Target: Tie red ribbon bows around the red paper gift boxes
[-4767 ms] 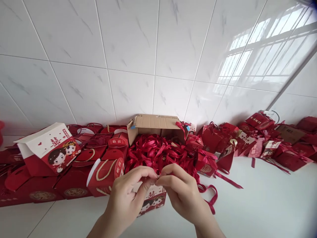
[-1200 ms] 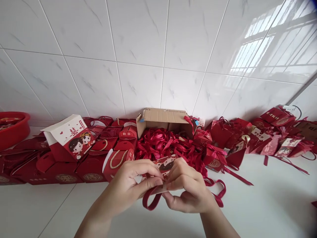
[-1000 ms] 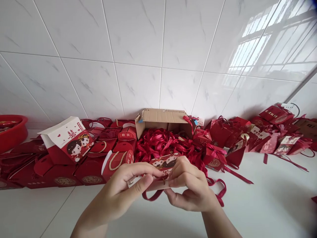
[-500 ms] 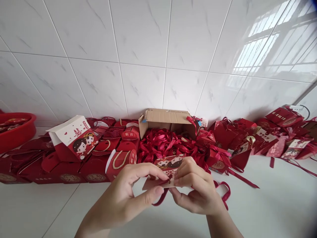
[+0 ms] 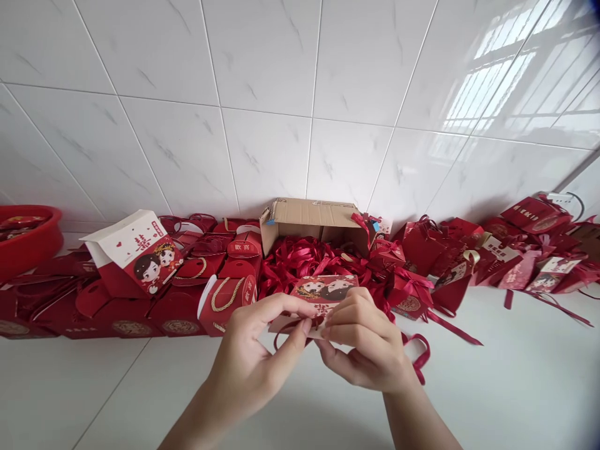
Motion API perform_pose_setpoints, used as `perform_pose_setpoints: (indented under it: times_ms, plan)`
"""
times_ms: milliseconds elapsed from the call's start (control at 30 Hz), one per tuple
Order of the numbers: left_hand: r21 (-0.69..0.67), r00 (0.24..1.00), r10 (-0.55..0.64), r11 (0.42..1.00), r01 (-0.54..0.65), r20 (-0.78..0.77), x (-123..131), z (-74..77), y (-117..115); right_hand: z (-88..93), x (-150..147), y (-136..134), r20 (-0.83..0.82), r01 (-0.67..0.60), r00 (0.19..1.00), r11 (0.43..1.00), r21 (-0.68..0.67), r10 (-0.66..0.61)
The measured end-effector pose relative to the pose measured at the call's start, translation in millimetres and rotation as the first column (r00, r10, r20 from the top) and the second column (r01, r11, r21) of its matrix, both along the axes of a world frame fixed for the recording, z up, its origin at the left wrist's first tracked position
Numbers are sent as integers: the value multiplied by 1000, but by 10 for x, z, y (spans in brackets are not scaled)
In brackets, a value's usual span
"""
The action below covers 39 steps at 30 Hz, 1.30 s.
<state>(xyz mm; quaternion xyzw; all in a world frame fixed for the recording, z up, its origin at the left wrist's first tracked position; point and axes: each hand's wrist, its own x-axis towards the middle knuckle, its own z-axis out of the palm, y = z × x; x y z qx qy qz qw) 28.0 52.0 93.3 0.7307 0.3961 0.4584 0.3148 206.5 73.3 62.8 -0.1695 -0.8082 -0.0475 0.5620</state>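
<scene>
the left hand (image 5: 260, 350) and the right hand (image 5: 368, 340) are close together above the white surface (image 5: 300, 406). the right hand is clamped on the near edge of a printed box (image 5: 328, 289), thumb below, fingers above. the left thumb and index finger pinch a dark red ribbon (image 5: 317, 322) at the same edge. the printed box is in front of an open cardboard carton (image 5: 314, 214) with heaped red ribbons (image 5: 300, 255). left of the carton: a rope-handled box (image 5: 234, 320), a tilted white-and-red box (image 5: 124, 247) atop other boxes, and a red basin (image 5: 35, 250). right: ribbon-tied boxes (image 5: 407, 300). rear: tiled wall (image 5: 262, 56).
</scene>
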Motion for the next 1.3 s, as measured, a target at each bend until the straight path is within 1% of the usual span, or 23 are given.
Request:
perform_pose_setpoints:
  times_ms: [67, 167, 267, 367, 433, 567, 633, 700, 800, 933, 1033, 1200, 1300]
  plan:
    - [9, 1000, -19, 1000, 20, -8, 7, 16, -5, 4, -13, 0, -1, -5, 1000, 1000, 6, 5]
    - [-24, 996, -77, 997, 78, 36, 2, 35, 8, 11, -19, 3, 8, -7, 1000, 1000, 14, 6]
    - [-54, 991, -100, 993, 106, 94, -3, 25, 32, 14, -14, 6, 15, -5, 1000, 1000, 11, 5]
    - [-68, 987, -109, 991, 117, 120, -4, 4, 44, 10, -15, 7, 16, -3, 1000, 1000, 5, 3]
    - [-42, 987, -110, 992, 116, 119, -9, -9, 43, 5, -21, 6, 14, -6, 1000, 1000, 1, 6]
    - [97, 991, -126, 988, 121, 44, -49, -21, 39, -1, -22, 5, 25, -10, 1000, 1000, -13, 11]
    - [154, 988, -153, 977, 150, 10, -79, -16, 42, -1, -12, 10, 17, -4, 1000, 1000, -5, 4]
    - [182, 981, -194, 964, 193, -15, -109, -4, 44, 0, 3, 20, -10, 11, 1000, 1000, 10, -10]
    - [205, 966, -254, 944, 258, -48, -158, 22, 38, 5, 23, 30, -37, 13, 999, 1000, 13, -13]
    - [232, 961, -262, 933, 275, -84, -225, 36, 20, 10, 44, 23, -34, -9, 999, 1000, 5, 9]
    - [238, 960, -273, 930, 280, -63, -236, 7, 31, 13, 61, 11, -48, 0, 999, 1000, 26, 1]
    - [226, 948, -315, 922, 315, -38, -171, -73, 82, 17, 67, -9, -45, -15, 999, 999, 51, 17]
    - [224, 942, -335, 917, 331, -20, -147, -95, 99, 25, 58, -16, -69, -17, 997, 997, 72, 22]
